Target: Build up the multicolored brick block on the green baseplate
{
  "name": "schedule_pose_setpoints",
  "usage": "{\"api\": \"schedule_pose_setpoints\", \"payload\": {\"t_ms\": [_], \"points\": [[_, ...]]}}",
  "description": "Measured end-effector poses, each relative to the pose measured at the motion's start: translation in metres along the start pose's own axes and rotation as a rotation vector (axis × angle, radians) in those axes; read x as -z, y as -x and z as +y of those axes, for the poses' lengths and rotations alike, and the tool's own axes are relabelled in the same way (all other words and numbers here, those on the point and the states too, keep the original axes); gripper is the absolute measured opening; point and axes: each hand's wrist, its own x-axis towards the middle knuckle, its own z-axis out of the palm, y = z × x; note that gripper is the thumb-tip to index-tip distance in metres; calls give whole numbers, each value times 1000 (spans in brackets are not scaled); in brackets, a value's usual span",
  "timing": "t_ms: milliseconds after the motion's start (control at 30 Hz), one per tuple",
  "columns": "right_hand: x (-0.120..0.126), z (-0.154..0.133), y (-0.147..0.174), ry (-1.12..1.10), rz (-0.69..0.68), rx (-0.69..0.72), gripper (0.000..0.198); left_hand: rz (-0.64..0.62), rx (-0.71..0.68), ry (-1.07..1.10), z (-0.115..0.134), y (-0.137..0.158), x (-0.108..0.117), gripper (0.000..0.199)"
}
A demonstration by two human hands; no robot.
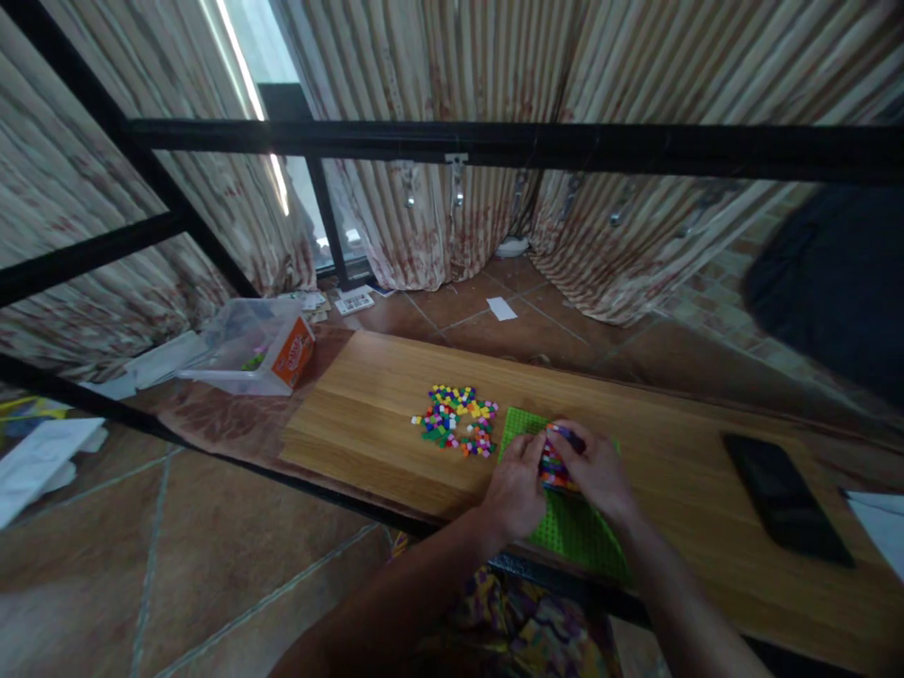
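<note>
A small structure of multicoloured toy bricks (556,461) stands on a green studded baseplate (575,532) near the front edge of the wooden board. My left hand (519,480) presses against its left side with the fingers bent and close together. From the right, my right hand (593,466) grips the same structure, thumb and fingers closed around its upper part. Both hands partly cover the bricks, so any single brick in the fingers cannot be made out. Just left of the baseplate lies a loose spread of small coloured bricks (444,421).
A clear plastic box (244,375) with an orange label and a few bricks inside stands at the left. A black phone-like slab (785,499) lies on the wooden board (367,405) at right. Black metal bars (494,143) cross in front of striped curtains.
</note>
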Motion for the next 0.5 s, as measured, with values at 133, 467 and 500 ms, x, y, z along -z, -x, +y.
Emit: {"api": "schedule_pose_setpoints", "payload": {"t_ms": [133,467,500], "points": [[1,-1,1,52,10,46,44,94,28,-36,-3,6,25,52],[-34,-73,16,163,93,432,25,466,181,-266,-69,33,128,36],[-46,-81,14,165,52,439,24,465,171,-276,-72,35,129,36]]}}
